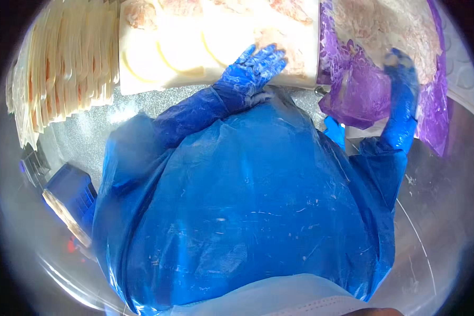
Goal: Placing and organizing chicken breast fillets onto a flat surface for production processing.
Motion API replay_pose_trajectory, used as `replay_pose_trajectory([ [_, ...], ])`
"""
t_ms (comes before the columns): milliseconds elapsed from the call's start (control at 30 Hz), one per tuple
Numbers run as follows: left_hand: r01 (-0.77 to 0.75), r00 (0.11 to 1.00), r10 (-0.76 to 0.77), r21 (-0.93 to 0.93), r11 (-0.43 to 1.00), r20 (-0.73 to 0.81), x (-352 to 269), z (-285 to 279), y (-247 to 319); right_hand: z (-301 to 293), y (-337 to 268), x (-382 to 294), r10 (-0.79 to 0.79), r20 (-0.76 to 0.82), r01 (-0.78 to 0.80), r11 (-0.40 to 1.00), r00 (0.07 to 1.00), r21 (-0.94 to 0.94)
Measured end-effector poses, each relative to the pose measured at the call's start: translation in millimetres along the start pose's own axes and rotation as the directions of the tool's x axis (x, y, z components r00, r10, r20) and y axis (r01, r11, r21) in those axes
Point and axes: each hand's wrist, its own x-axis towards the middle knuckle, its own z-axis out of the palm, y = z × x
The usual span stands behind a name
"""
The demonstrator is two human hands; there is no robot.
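Note:
My left hand (258,65), in a blue glove smeared with white residue, lies palm down with its fingers a little apart. It is over a brightly lit white sheet (173,75) with yellow curved lines, beside a flat piece of pale pink raw meat (294,59). My right hand (402,67), also blue-gloved, is at the near edge of a heap of pale, wet raw meat (383,19) on purple plastic film (363,89). Something pale shows at its blurred fingertips; whether it grips a piece I cannot tell.
Several upright stacked sheets (65,63), some with reddish matter between them, stand at the left. The metal table (138,104) runs along my front. A blue crate (73,189) sits low at left. My blue apron (241,189) fills the middle.

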Motion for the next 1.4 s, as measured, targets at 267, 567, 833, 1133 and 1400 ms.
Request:
replay_pose_trajectory([
  [267,0.262,0.866,-0.144,0.189,0.946,-0.480,37,2,-85,-44,50,71,-0.395,0.152,0.337,0.458,0.906,-0.823],
  [567,0.324,0.872,-0.188,0.246,0.913,-0.452,58,5,-91,115,30,112,-0.461,0.125,0.299,0.327,0.878,-0.896],
  [833,0.335,0.856,-0.209,0.200,0.921,-0.473,53,0,-89,35,47,98,-0.369,0.171,0.318,0.387,0.914,-0.865],
  [1133,0.313,0.857,-0.194,0.184,0.932,-0.477,58,3,-86,86,28,140,-0.389,0.060,0.217,0.373,0.919,-0.902],
  [1400,0.327,0.840,-0.190,0.195,0.924,-0.509,55,2,-89,39,53,127,-0.431,-0.044,0.432,0.902,0.901,0.011],
])
